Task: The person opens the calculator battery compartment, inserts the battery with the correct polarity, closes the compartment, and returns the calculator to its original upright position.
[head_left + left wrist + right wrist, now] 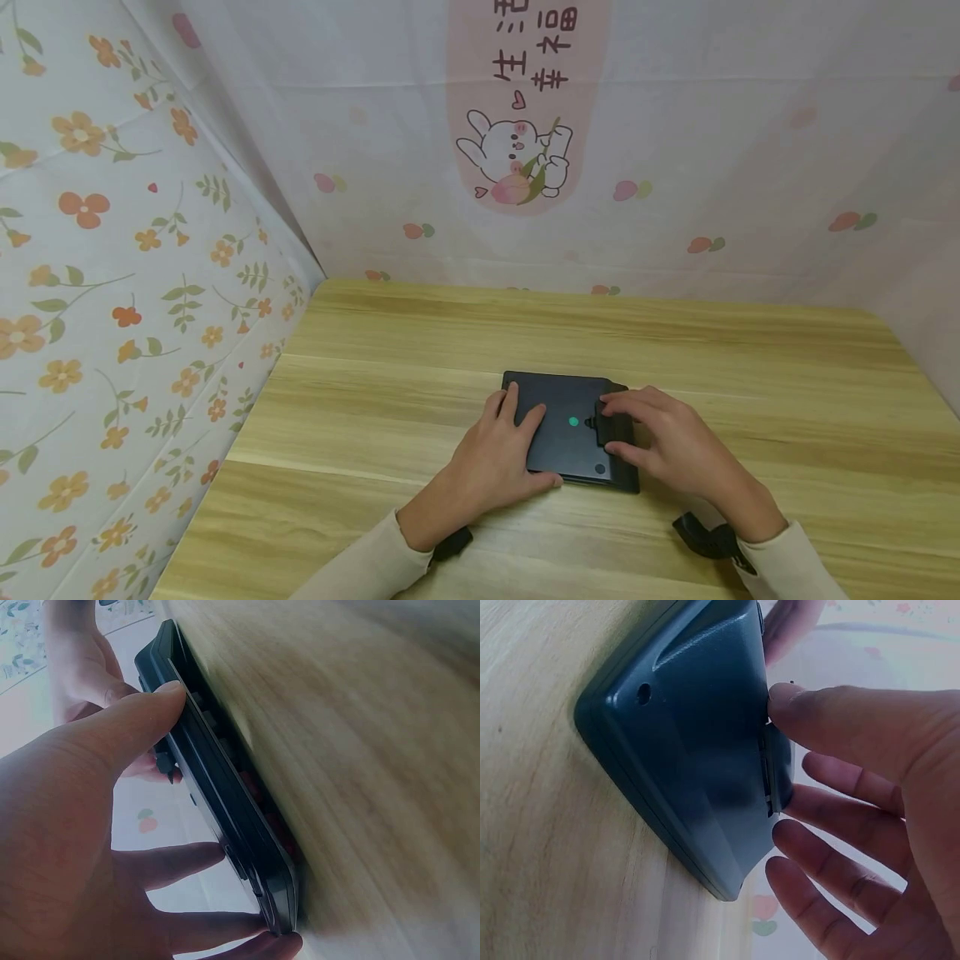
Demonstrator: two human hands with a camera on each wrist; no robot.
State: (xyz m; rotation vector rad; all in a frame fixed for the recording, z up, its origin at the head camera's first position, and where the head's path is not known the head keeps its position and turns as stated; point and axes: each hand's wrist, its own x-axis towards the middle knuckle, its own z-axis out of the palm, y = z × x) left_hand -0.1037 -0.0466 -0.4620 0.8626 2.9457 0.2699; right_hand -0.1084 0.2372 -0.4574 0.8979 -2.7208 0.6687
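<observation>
A dark calculator point(558, 396) lies face down on the wooden table, tilted slightly; its keys point(251, 787) peek out underneath in the left wrist view. My left hand point(483, 458) holds its left part, thumb along the near edge and fingertips on the back and left edge. At the other end, my right hand point(686, 442) pinches the small black battery cover point(617, 427) between thumb and fingers. From the right wrist, that cover point(781, 769) appears raised from the calculator's back. A green round sticker point(573, 422) marks the middle of the back.
The wooden table point(375, 417) extends around the calculator on every side. A white curtain point(675, 150) with a rabbit print hangs behind it, and a flowered cloth point(150, 292) borders the left. Black straps point(705, 537) circle the wrists.
</observation>
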